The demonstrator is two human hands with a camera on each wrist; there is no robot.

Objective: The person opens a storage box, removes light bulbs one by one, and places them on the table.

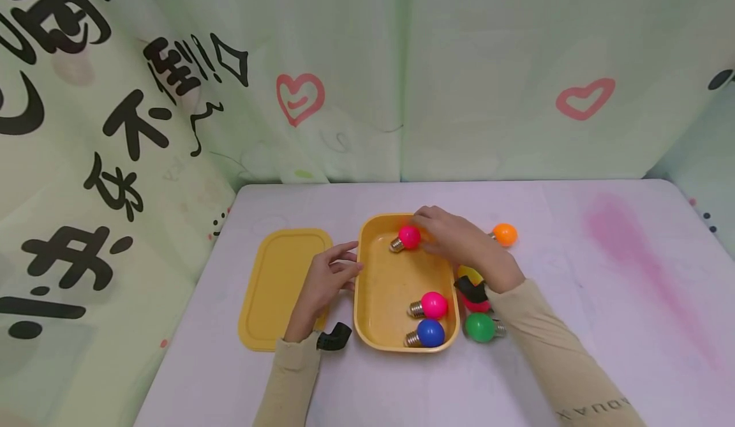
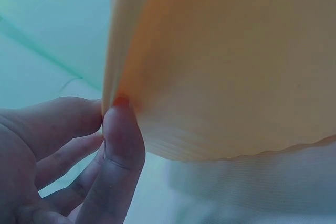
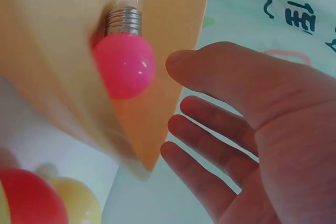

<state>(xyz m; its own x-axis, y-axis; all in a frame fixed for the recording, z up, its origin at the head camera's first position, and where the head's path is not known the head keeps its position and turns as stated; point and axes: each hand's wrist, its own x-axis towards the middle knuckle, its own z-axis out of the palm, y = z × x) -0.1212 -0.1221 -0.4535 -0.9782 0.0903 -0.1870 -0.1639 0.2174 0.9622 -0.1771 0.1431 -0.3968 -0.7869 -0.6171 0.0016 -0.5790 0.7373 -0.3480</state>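
My left hand (image 1: 328, 275) pinches the left wall of a yellow plastic tray (image 1: 367, 286) between thumb and fingers, as the left wrist view (image 2: 122, 145) shows. Over the tray's far right corner is my right hand (image 1: 453, 239), its fingers apart and nothing between them. Close to its thumb, a pink light bulb (image 1: 409, 237) with a metal screw base lies inside the tray; the right wrist view shows a small gap between thumb and bulb (image 3: 126, 66). Near the tray's front right corner lie another pink bulb (image 1: 434, 305) and a blue bulb (image 1: 430, 333).
A flat yellow lid (image 1: 275, 286) lies left of the tray. On the right are an orange bulb (image 1: 505, 234), a green bulb (image 1: 480, 327), and red and yellow bulbs (image 1: 472, 274) partly hidden by the right wrist. A printed curtain (image 1: 459, 63) hangs behind the table.
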